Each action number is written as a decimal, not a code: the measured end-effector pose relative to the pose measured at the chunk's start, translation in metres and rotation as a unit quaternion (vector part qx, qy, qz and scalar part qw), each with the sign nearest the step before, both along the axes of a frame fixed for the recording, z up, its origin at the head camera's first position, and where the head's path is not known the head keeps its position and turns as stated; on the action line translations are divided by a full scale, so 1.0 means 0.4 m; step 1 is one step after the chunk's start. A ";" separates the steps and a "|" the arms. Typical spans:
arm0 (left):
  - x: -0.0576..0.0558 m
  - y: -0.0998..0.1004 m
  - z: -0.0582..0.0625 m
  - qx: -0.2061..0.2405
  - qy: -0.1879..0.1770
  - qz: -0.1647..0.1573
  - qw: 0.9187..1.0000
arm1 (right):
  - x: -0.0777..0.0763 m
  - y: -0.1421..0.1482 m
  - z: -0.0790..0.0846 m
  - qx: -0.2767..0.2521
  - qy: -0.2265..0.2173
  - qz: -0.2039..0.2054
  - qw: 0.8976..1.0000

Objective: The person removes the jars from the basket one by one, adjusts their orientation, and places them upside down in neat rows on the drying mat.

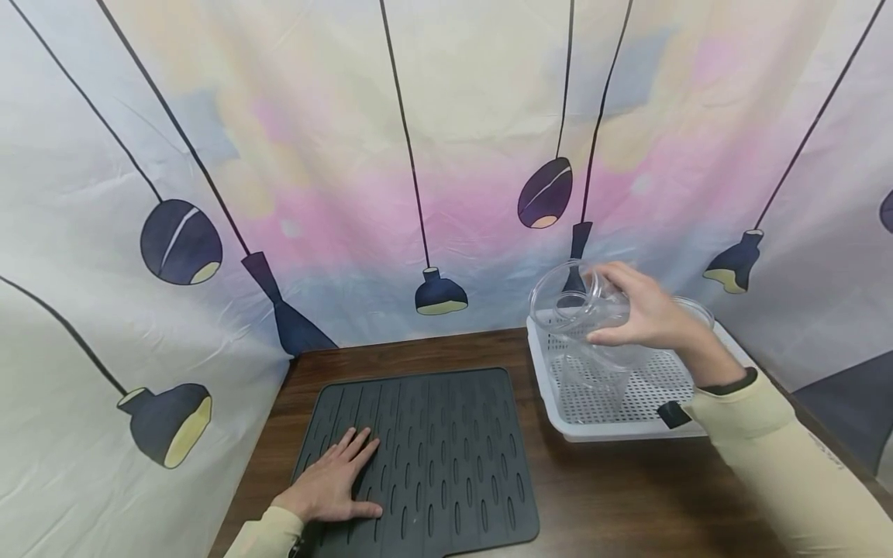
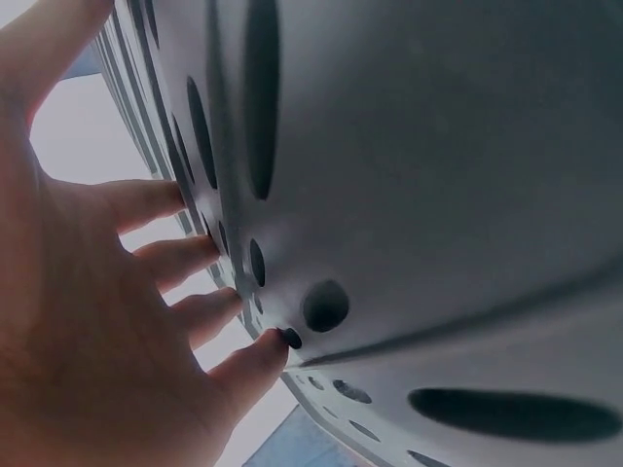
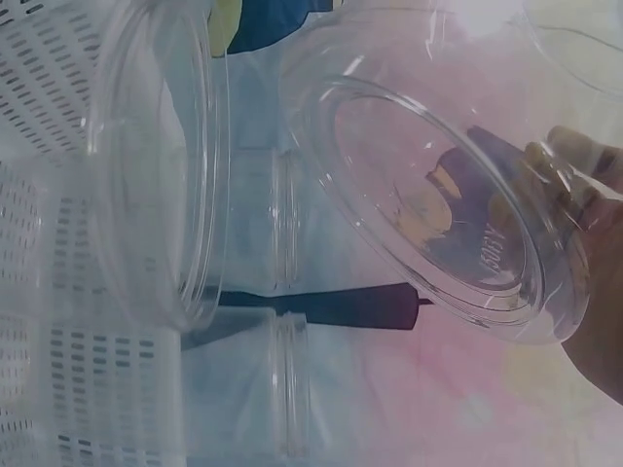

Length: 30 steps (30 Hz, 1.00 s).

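My left hand [image 1: 331, 480] rests with spread fingers on a dark grey slotted rubber mat [image 1: 453, 457]. In the left wrist view, fingertips of that left hand [image 2: 107, 282] touch the mat [image 2: 419, 175]. Over the white basket, my right hand [image 1: 645, 310] grips a clear plastic bowl [image 1: 551, 298], tilted on its side. The right wrist view shows the bowl's round ringed base [image 3: 428, 195], with the fingers partly seen through it. Clear containers [image 1: 593, 384] stand in the basket below; their outlines are hard to make out.
The white perforated basket [image 1: 547, 387] stands at the table's back right. In the right wrist view, a round clear container [image 3: 156, 175] and clear jars [image 3: 238, 379] sit by the basket wall. A printed cloth [image 1: 335, 194] hangs behind the brown wooden table [image 1: 600, 496].
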<state>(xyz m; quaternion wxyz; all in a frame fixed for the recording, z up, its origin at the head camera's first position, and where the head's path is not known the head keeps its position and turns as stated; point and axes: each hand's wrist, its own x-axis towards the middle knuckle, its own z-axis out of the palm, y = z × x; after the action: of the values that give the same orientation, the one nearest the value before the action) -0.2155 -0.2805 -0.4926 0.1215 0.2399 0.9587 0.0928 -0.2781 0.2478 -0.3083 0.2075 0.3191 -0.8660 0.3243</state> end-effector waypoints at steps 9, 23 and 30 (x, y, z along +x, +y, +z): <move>0.001 0.002 0.007 -0.007 -0.003 0.001 1.000 | -0.004 -0.026 0.002 0.012 0.004 0.015 1.000; -0.027 0.033 0.072 -0.006 0.070 -0.009 0.997 | -0.004 -0.038 0.008 0.015 0.009 0.023 1.000; -0.041 0.062 0.112 0.032 0.096 0.005 0.995 | -0.005 -0.048 0.006 0.018 0.013 0.035 0.999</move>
<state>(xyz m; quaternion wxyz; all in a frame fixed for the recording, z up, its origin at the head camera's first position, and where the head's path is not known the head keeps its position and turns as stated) -0.2320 -0.2558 -0.4477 0.0202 0.2466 0.9637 0.1006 -0.2800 0.2288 -0.3061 0.2011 0.3572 -0.8572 0.3117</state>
